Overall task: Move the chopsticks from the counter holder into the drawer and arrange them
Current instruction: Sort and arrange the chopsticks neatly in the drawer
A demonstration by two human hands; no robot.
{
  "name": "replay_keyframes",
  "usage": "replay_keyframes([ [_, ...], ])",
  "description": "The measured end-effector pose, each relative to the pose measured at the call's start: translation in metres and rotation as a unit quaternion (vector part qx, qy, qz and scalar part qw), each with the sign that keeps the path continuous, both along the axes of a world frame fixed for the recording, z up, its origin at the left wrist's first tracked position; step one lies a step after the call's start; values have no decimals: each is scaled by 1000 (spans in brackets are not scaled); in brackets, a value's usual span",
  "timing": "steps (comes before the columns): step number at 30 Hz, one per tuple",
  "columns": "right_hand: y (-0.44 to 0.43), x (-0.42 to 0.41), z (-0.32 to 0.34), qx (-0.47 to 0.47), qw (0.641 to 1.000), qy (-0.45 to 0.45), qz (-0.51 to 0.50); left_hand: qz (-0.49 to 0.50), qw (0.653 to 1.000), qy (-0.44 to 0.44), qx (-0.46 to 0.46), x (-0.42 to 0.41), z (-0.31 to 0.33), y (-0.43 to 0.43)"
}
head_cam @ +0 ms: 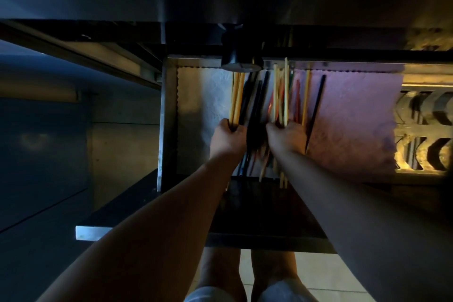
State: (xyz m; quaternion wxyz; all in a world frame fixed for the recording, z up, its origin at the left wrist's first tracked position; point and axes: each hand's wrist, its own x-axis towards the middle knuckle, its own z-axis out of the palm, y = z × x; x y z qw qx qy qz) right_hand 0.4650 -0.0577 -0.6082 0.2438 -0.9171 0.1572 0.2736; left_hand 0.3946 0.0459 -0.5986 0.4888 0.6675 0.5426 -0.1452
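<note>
head view: the drawer (169, 115) is pulled open, with a pale liner (348, 117) on its floor. the chopsticks (259, 98) lie in the middle of the drawer, pointing to its back edge. the left hand (229, 138) is clenched around yellow chopsticks (236, 95). the right hand (285, 138) grasps a mixed bundle (280, 95). one black chopstick (316, 110) lies just beside it on the liner.
</note>
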Motion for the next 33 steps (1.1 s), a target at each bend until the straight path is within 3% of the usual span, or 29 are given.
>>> replay_keyframes([
  [7,-22,9,31,142,982,63,-104,16,999,-8,-43,15,3,-22],
  [15,-53,19,56,365,889,161,-227,29,997,-5,-68,29,1,-50],
  [22,-82,37,59,379,857,206,-280,10,999,21,-46,41,3,-65],
  [33,-113,61,49,302,876,185,-327,-58,998,40,2,57,-3,-97],
])
